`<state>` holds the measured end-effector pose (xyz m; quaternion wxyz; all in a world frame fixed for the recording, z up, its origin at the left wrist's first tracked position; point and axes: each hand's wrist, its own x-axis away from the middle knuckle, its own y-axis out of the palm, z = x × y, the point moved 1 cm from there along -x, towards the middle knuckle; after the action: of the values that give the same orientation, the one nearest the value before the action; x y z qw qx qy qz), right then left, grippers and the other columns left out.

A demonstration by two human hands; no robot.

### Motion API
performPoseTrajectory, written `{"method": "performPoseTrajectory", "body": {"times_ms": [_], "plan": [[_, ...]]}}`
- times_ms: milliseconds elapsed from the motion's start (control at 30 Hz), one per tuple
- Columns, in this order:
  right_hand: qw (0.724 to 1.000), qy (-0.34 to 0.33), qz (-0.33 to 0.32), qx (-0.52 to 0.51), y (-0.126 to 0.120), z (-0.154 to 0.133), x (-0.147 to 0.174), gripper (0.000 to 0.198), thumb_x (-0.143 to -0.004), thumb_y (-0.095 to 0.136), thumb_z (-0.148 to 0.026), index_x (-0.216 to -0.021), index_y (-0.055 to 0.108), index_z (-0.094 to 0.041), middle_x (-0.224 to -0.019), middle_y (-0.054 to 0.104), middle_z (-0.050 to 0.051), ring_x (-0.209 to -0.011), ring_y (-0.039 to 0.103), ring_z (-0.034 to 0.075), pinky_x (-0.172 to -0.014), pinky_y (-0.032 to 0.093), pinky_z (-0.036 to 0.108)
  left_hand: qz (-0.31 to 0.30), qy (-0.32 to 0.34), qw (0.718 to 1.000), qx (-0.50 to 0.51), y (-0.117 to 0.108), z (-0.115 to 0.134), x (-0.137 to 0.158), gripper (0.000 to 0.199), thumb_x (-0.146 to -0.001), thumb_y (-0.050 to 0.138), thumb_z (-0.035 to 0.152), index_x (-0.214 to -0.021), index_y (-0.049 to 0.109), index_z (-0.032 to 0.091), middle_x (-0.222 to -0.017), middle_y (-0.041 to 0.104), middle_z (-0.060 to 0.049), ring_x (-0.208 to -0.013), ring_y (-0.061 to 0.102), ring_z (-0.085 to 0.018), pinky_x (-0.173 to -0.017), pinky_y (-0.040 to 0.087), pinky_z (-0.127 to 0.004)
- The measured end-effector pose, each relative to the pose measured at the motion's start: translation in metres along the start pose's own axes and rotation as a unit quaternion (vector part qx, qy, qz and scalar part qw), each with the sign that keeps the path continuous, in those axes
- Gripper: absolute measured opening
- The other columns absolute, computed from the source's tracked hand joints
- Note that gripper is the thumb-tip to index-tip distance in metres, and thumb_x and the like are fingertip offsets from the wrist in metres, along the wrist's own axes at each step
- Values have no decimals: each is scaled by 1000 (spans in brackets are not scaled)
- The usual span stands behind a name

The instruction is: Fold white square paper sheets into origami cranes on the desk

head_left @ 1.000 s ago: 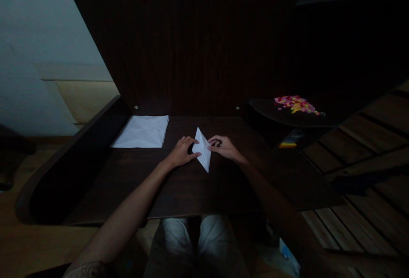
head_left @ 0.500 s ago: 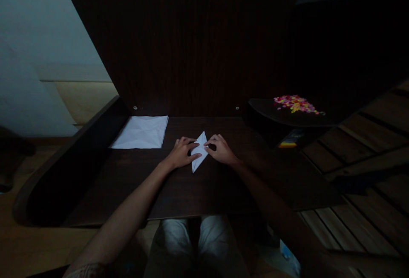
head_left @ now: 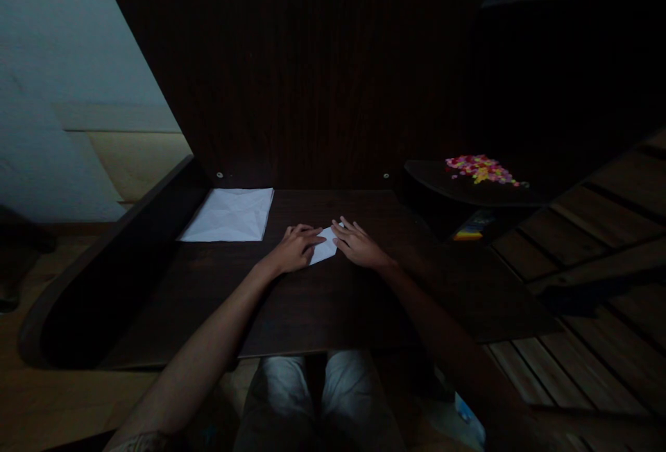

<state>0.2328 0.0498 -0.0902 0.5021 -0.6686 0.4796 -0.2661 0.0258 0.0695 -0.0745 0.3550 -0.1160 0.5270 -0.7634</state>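
- The white paper [head_left: 325,247] is already folded into a small angular piece; how much folding remains, I cannot tell.
- It lies on the bench [head_left: 322,313], between both hands.
- Left hand [head_left: 295,247]: on the paper's left end, fingers extended over it; cannot tell whether it pinches.
- Right hand [head_left: 360,245]: on the paper's right end, fingers spread.

From my remote seat I see one folded white paper [head_left: 325,251], small and crisp-edged, lying on the dark bench [head_left: 322,313]. It sits aslant, its near edge rising to the right. My left hand [head_left: 295,247] covers its left end; fingers of my right hand [head_left: 359,244] overlap the other, hiding its full outline from me.
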Motion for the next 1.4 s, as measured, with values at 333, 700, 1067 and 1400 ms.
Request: {"method": "performPoseTrajectory", "body": {"times_ms": [333,700,1067,1400], "plan": [[999,2,-36,10,-6,2,2,52,-90,41,-28,-140,38,-16,-148,32,11,-139,25,25,-113,17,51,18,23,999,-21,-8,0,1,30,-80,51,15,-98,72,25,-118,65,-6,-107,54,-26,-94,38,-48],[996,16,88,26,-22,-12,5,16,-79,58,-27,-82,73,-22,-118,66,5,-104,53,25,-101,30,47,46,54,997,16,-3,-1,3,22,-80,62,35,-95,72,22,-109,69,-7,-104,60,-25,-95,42,-45],[994,18,98,-44,-13,-10,1,19,-82,59,-22,-99,67,-20,-100,70,6,-98,53,23,-88,35,40,53,84,991,89,3,8,1,18,-81,61,29,-91,72,20,-97,72,-7,-99,63,-22,-93,47,-40],[969,17,165,-183,1,-9,-6,31,-72,61,-10,-102,64,-17,-90,68,5,-81,56,17,-76,45,31,82,51,995,38,7,0,-2,31,-85,57,30,-113,61,18,-114,65,-8,-105,57,-22,-94,44,-38]]}}
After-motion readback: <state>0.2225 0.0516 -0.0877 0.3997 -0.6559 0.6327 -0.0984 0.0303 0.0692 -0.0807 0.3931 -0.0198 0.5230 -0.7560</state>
